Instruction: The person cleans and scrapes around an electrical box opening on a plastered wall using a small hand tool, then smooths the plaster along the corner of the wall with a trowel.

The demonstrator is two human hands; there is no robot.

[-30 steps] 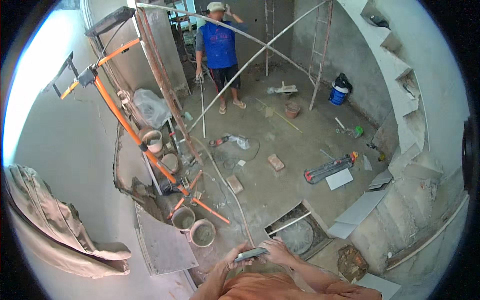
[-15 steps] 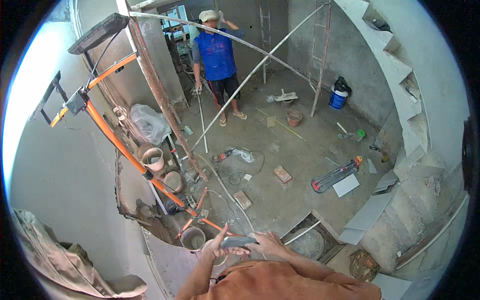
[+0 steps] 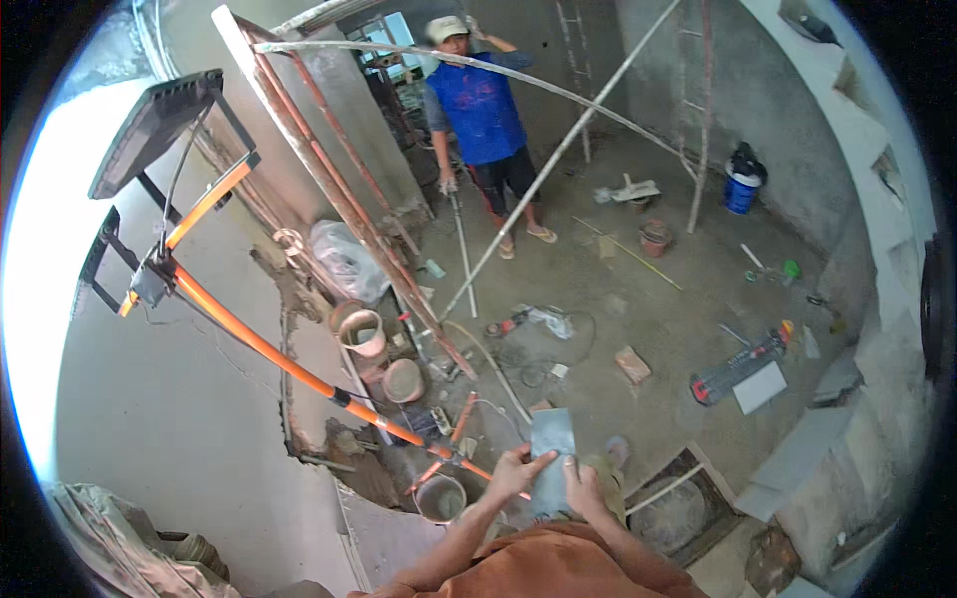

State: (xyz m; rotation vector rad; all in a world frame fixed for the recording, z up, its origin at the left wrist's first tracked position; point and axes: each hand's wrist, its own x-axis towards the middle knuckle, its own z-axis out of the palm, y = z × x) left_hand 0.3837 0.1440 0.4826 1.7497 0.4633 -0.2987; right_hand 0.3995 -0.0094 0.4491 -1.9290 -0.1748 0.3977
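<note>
At the center of a bare concrete work site, seen from above, two hands grip a flat grey-blue piece [image 3: 552, 434] in front of an orange shirt [image 3: 558, 563]. Reddish print marks the chest of the blue top [image 3: 488, 125] worn by a second person across the room, too blurred to read; a pale patch on a blue bucket [image 3: 739, 195] by the far wall is likewise too small to make out. Faint marks near the piece's lower end are also unclear.

The left hand [image 3: 516, 474] clamps the piece's left edge and the right hand [image 3: 588, 489] its right edge, both thumbs pressed on the upward face. The hands are close together with the piece between them, its far end reaching beyond the fingers. Just right of the hands lies a square floor pit [image 3: 670, 513] crossed by a white bar [image 3: 666, 488]; to their left rises an orange stand [image 3: 274, 351]. Beyond, a brick [image 3: 632, 365] and a white tile [image 3: 762, 388] lie on the floor, while the second person holds a long pole [image 3: 464, 249] pointed downward.
</note>
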